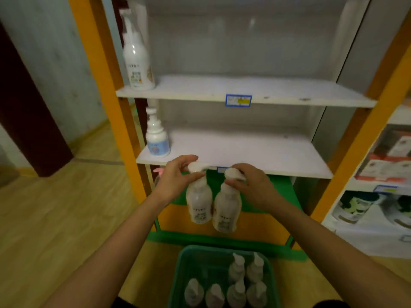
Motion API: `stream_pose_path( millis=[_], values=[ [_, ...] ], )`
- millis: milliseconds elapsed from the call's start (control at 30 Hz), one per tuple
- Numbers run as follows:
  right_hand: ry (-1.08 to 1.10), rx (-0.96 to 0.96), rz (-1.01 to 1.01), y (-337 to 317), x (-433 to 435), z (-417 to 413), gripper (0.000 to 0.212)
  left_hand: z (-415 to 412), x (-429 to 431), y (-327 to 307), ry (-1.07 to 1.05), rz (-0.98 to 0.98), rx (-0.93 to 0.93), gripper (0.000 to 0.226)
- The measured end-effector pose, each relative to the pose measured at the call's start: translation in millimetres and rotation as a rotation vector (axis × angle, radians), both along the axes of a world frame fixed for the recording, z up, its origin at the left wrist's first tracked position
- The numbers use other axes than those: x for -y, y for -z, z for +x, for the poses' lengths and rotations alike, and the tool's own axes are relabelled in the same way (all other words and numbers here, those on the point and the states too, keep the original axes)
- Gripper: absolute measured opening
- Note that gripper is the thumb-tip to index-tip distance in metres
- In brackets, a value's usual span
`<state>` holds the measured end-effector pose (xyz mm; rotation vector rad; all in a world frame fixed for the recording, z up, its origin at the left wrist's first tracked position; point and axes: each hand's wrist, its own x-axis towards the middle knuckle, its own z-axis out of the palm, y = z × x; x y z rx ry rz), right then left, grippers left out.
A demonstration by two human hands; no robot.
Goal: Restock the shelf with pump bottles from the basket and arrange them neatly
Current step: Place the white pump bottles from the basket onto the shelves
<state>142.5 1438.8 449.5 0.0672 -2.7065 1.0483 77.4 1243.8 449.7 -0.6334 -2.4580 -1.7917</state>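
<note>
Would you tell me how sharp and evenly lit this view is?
Head view: dim and soft overall; wide lens bows the orange shelf posts; glare streak on the top-shelf bottle; labels on held bottles blur; the basket sits in shadow.

arms reach in from 7 and 5 o'clock.
left hand pinches left bottle; right hand pinches right bottle.

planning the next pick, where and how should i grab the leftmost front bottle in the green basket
Grip the neck just under the pump head, coming straight down from above. The leftmost front bottle stands upright in the basket with another bottle close on its right, so the body looks hemmed in while the narrow neck is free for curled fingers.
</note>
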Motion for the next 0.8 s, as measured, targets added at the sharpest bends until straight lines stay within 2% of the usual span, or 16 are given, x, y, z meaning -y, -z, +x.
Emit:
stream_pose_path(
  millis=[133,400,633,800],
  values=[
    [-0.007,-0.111,-0.032,-48.5,3.4,13.4,0.03,13.7,4.1,-47.7,-0.023,0.032,-0.009,0.047],
    [-0.027,-0.207,-0.027,-109.3,17.7,5.4,0.032,15.1,24.1,-117.2,-0.088,0.024,-0.131,0.046],
    [-0.035,-0.285,-0.053,-187.9,40.3,-45.4,0.037,-17.9,51.4,-173.2,-0.135,0.06,-0.202,0.04],
    [-0.034,-0.401,-0.036,-234.6,61.5,-100.7,0.033,-42.1,66.8,-202.2,-0.163,0.067,-0.23,0.042]
  ],
)
